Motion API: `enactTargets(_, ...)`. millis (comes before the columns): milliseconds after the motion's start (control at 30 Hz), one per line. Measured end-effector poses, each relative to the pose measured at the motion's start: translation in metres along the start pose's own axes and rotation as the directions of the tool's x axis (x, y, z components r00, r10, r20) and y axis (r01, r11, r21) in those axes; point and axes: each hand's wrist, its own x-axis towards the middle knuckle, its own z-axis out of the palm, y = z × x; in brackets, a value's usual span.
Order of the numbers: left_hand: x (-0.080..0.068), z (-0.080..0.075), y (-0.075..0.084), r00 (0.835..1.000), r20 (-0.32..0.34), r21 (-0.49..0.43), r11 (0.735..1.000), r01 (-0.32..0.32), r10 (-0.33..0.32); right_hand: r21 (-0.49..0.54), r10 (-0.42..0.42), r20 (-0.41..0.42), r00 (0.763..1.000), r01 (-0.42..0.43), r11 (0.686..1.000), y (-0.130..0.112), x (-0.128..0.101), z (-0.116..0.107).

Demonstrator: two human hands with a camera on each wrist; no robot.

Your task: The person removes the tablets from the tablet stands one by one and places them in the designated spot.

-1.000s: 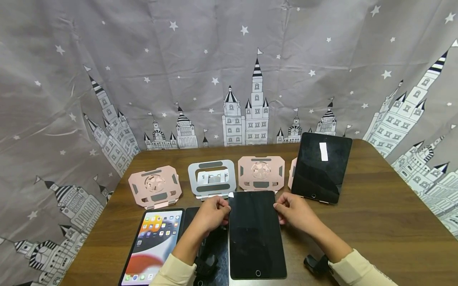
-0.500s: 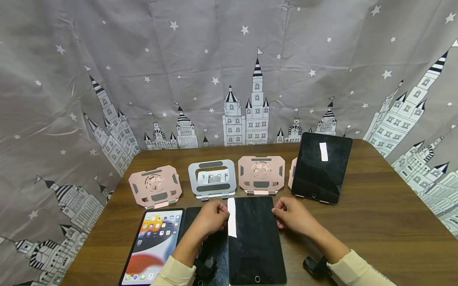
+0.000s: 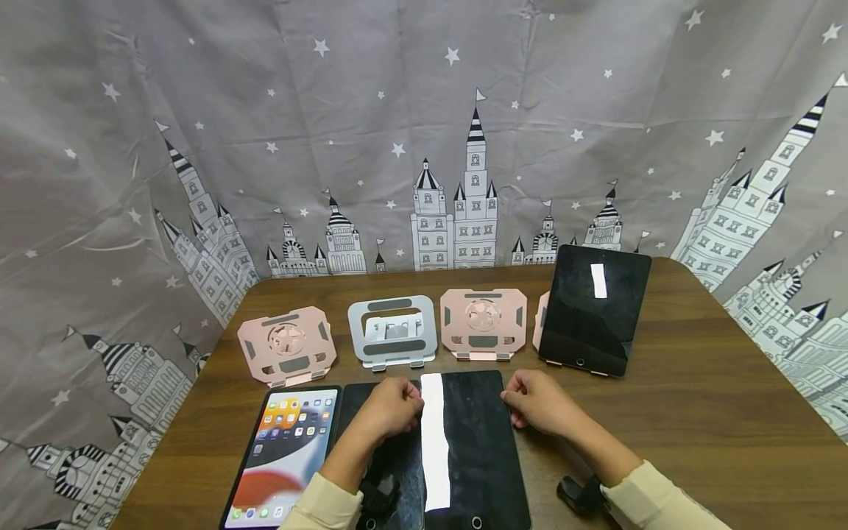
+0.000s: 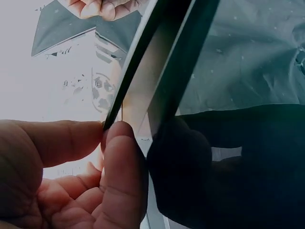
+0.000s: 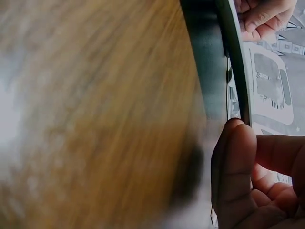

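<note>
Nearest, flat on the counter (image 3: 695,412): a dark tablet (image 3: 477,442) with a bright glare stripe down its left part, its far end pinched from both sides. Left hand (image 3: 391,408) with fingers curled onto the left edge, thumb and forefinger nipping the thin rim in the wrist view; right hand (image 3: 539,401) gripping the right edge the same way, thumb under, fingers over. Possibly just lifted at the far end, though hard to tell from above. Beside it to the left, another dark tablet (image 3: 387,449) partly under the left forearm, then a lit tablet (image 3: 285,453) showing app icons. Farther back, a row of stands: pink stand (image 3: 287,346), silver stand (image 3: 392,331), second pink stand (image 3: 483,320), all three unfilled. Farthest right, one black tablet (image 3: 592,309) already propped upright on a fourth stand. So, by the look of it: one placed, three left.
</note>
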Motion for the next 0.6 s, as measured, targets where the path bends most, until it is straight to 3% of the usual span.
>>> enactTargets(300,0.0001,0.0005,-0.0006,1.000,-0.004,0.027,1.000,-0.011,0.011,-0.001,0.021,0.018,1.000,-0.021,1.000,-0.0014,0.0010,0.0018)
enactTargets(600,0.0042,-0.0021,-0.0022,0.998,0.037,0.008,0.999,0.050,-0.050,-0.028,0.019,0.052,0.998,-0.017,0.999,-0.0005,0.0048,0.0017)
